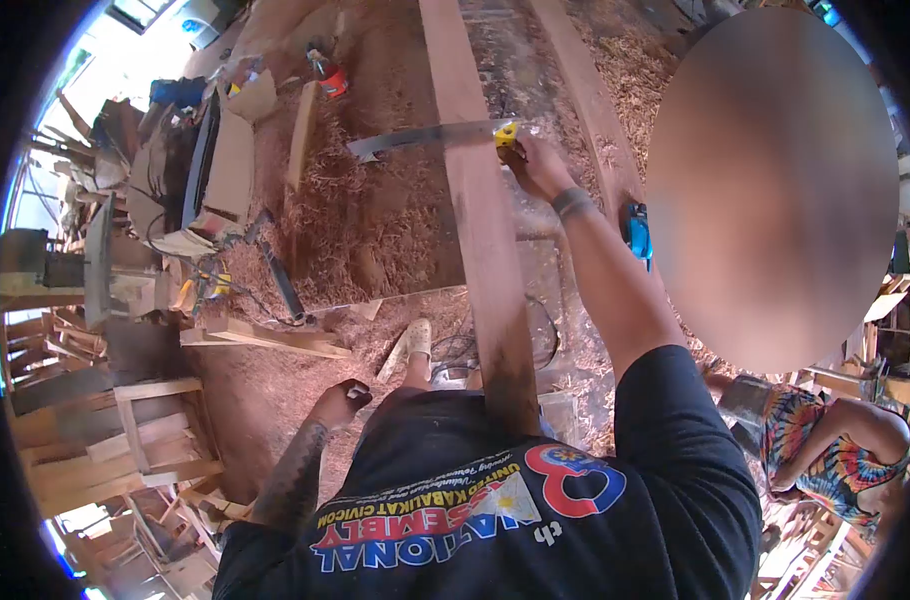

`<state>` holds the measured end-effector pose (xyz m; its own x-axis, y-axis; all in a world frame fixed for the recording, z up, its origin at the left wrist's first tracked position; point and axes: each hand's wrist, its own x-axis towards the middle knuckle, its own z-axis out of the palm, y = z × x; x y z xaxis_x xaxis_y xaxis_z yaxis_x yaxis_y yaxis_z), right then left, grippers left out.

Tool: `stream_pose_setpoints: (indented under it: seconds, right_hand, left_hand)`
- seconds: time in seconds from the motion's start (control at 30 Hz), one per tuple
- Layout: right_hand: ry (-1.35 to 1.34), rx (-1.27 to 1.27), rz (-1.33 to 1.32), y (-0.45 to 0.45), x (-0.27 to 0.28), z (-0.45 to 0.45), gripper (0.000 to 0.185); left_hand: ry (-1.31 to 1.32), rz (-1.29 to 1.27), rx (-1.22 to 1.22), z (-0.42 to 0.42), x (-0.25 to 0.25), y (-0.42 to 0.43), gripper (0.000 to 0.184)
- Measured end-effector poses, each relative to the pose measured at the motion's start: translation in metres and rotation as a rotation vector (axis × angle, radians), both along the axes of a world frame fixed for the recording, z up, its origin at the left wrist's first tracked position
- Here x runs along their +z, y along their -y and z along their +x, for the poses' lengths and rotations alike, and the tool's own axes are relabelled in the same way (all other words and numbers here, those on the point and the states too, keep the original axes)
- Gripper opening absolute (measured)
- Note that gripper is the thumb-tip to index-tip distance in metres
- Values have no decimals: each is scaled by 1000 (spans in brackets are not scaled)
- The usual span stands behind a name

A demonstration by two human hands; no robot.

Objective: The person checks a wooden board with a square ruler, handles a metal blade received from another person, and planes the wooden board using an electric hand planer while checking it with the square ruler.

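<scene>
My right hand [540, 168] is closed around the yellow-and-black handle of a handsaw [415, 136]. The saw's blade lies across a long wooden board [483, 210] and sticks out past its left side. This board runs from the far end of the workbench [395, 230] toward my body. My left hand [341, 404] hangs low at my left side, away from the board, with its fingers curled. Something dark seems to be at its fingertips, too small to make out. A blue-and-black object [637, 232] sits to the right of my right forearm.
A second long board [590, 95] lies on the right. Wood shavings [375, 230] cover much of the bench. On the left are a red-labelled bottle [330, 80], a short wood strip [302, 135] and a dark bar-shaped tool [280, 280]. A person in a tie-dye shirt [825, 440] is at right.
</scene>
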<state>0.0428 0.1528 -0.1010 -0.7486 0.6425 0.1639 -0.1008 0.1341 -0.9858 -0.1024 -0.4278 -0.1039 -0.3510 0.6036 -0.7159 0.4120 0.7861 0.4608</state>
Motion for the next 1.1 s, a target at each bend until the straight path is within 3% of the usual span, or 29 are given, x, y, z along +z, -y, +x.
stream_pose_setpoints:
  seconds: [0.17, 0.27, 0.47, 0.57, 0.63, 0.73, 0.77, 0.8, 0.83, 0.87, 0.93, 0.97, 1.03, 1.1]
  right_hand:
    - [294, -83, 394, 10, 37, 15, 21]
    - [318, -91, 447, 0, 21, 13, 24]
    - [24, 26, 238, -19, -26, -2, 24]
    - [322, 10, 370, 1, 19, 12, 22]
    - [340, -12, 363, 19, 47, 19, 27]
    - [454, -83, 418, 23, 58, 24, 52]
    - [531, -121, 458, 22, 54, 26, 63]
    - [605, -167, 474, 21, 51, 29, 74]
    - [408, -264, 680, -8, -20, 26, 85]
    - [321, -175, 312, -11, -20, 26, 93]
    - [447, -427, 405, 31, 15, 61, 69]
    - [514, -551, 434, 54, 34, 79, 59]
    - [608, -561, 308, 80, -3, 126, 60]
    - [851, -543, 335, 138, -50, 196, 58]
  left_hand:
    - [-41, -89, -61, -18, -22, 31, 39]
    - [-13, -143, -74, -35, -42, 67, 42]
    - [-22, -142, -54, -51, -53, 83, 41]
    - [-38, -80, -119, -52, -48, 67, 37]
    - [-23, -21, -195, -60, -52, 54, 33]
    - [154, 453, -337, -108, -164, 74, 20]
    - [138, 379, -406, -131, -183, 69, 21]
    - [98, 289, -406, -125, -152, 38, 22]
    - [85, 262, -436, -124, -135, 12, 23]
    - [82, 258, -476, -125, -115, -13, 24]
    - [77, 282, -571, -118, -64, -58, 27]
    - [162, 165, -570, -127, -78, -76, 25]
    - [33, 247, -651, -106, -13, -123, 25]
    - [303, 360, -546, -141, -79, -154, 26]
